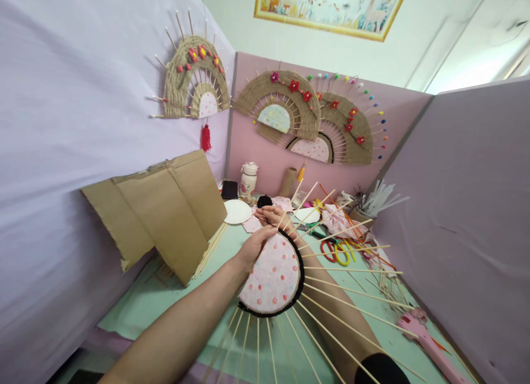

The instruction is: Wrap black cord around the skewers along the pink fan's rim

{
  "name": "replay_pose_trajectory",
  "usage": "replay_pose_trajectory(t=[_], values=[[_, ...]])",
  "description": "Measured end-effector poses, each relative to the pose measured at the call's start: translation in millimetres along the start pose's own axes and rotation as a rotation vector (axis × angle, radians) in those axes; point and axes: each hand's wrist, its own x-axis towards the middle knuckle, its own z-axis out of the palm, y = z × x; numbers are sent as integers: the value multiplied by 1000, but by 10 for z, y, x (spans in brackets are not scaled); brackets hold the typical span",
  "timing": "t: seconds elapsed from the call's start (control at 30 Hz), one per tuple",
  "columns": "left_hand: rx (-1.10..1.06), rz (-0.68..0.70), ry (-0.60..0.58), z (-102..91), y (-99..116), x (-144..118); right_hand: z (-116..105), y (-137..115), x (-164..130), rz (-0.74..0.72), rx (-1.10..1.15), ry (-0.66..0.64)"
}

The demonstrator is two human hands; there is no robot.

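My left hand [253, 250] is closed on the left edge of a half-round fabric-covered piece [271, 276], white-pink with small red flowers. Black yarn [303, 268] borders its curved side, and thin wooden sticks [351, 271] fan out from there. Behind the upper sticks, my right hand [275, 214] is by the top end of the border, its fingers pointing left. A thin dark strand seems to pass at those fingers, partly hidden by the left thumb. A black yarn ball [264, 201] lies just beyond.
Folded cardboard [165, 207] stands at left. A bottle [249, 180], white disc [237, 211] and cardboard tube [289, 180] are at the back. Scissors [329, 250], fabric scraps [337, 221] and a pink glue gun [426, 340] lie at right. Twine-wound fans [285, 96] hang on the partitions.
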Motion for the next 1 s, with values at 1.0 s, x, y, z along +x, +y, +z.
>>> replay_pose_trajectory(t=[1.0], values=[[89,-104,-45,-48,-117,30,-660,-894,-178,-449,167,116]])
